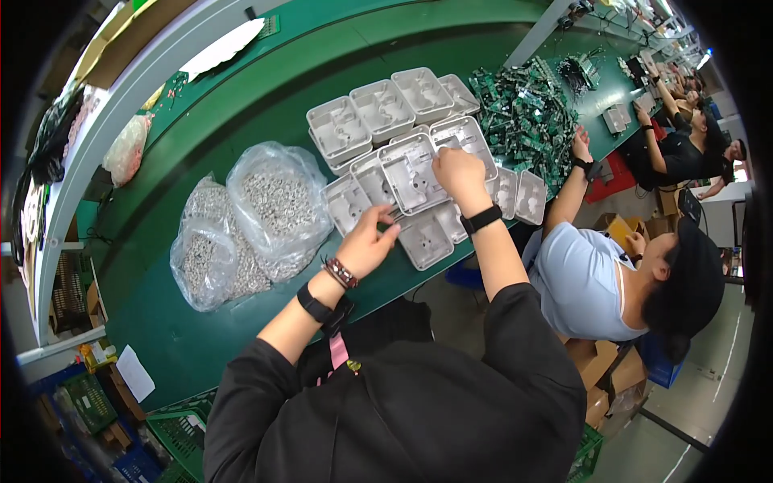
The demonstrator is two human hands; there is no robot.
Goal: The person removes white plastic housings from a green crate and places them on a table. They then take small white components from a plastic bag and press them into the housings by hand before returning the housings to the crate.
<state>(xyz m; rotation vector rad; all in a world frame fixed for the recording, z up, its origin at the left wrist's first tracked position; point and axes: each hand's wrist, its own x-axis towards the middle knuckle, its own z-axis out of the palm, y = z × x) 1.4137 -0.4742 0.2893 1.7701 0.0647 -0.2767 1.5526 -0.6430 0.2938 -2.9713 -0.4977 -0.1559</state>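
Just left of the right hand [460,171], and up and to the right of the left hand [366,241]: one grey open-topped housing [412,179], posts and holes moulded into its floor, sitting uppermost on a heap of similar ones. Right hand is the nearer, at the housing's right wall; its fingers are curled together, tips hidden behind the knuckles, so cannot tell whether they pinch the rim. Left fingers are apart, thumb split from index, no object visible between them, near the housing's lower-left corner. Housing only slightly longer than wide; long axis runs away from the wearer, far end leaning a little left. Just beyond the right fingers, a neighbouring housing [475,137], cavity up, partly covered by that hand. Farther out past both sets of fingers, a back row of housings [338,126]. Right of the left fingers and nearer the body, a lower housing [427,244] by the green bench's [153,346] near edge. Left of the left fingers, clear plastic bags [241,173] of small silvery pieces. Well right of the right fingers, a mound of green circuit boards [515,113], a co-worker's hand [580,143] at its margin.
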